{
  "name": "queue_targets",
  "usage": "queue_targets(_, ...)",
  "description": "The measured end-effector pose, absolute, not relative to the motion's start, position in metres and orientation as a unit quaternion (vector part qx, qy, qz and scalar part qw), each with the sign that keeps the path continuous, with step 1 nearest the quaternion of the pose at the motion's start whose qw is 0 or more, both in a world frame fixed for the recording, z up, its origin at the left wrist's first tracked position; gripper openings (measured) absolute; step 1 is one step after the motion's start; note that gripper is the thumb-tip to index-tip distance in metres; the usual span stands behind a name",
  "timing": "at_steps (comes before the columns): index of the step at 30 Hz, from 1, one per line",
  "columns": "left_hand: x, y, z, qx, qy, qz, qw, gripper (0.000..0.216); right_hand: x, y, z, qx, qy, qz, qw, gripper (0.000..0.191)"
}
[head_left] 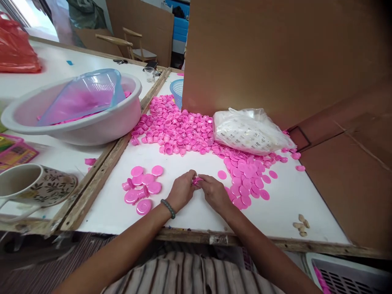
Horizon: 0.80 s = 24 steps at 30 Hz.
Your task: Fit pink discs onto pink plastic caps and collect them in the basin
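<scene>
Above the white tabletop, my left hand (183,188) and my right hand (214,193) meet with fingers pinched on a small pink plastic piece (197,180). Its exact shape is mostly covered by my fingers. To the left of my hands lies a small group of pink pieces with round discs and knobbed ends (143,207). Flat pink discs (246,173) spread in an overlapping pile on the right, with a single disc (222,174) near my right hand. Farther back, many small cup-shaped pink pieces (180,128) form a large heap.
A stuffed clear plastic bag (245,132) rests by the cardboard wall (275,53). On the left stand a white basin (101,126) with a blue mesh bag and a flowered mug (55,185). Peanut shells (301,225) lie front right, above a grey crate (346,265). Wooden strips edge the table.
</scene>
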<state>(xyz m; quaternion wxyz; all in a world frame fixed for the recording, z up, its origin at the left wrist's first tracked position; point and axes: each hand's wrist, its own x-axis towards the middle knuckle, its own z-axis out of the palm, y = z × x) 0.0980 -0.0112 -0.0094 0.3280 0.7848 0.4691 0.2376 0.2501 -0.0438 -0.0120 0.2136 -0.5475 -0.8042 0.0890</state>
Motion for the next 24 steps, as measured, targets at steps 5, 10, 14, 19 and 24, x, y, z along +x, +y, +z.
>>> queue_targets(5, 0.097, -0.015, -0.008, 0.783, 0.478, 0.235, 0.320, 0.020, 0.259, -0.041, -0.012, -0.553, -0.789, 0.102, 0.250, 0.026)
queue_targets(10, 0.097, -0.014, -0.011, 0.782, 0.483, 0.238, 0.314, 0.021, 0.259, -0.040, -0.010, -0.560, -0.804, 0.046, 0.195, 0.025)
queue_targets(14, 0.096, -0.014, -0.013, 0.782, 0.476, 0.246, 0.319, 0.019, 0.250, -0.041, -0.008, -0.530, -0.839, -0.007, 0.126, 0.031)
queue_targets(19, 0.096, -0.013, -0.012, 0.783, 0.472, 0.238, 0.328, 0.020, 0.242, -0.046, -0.013, -0.511, -0.853, -0.027, 0.106, 0.038)
queue_targets(24, 0.094, -0.011, -0.012, 0.770, 0.464, 0.252, 0.357, 0.027, 0.247, -0.045, -0.020, -0.527, -0.832, 0.006, 0.176, 0.035)
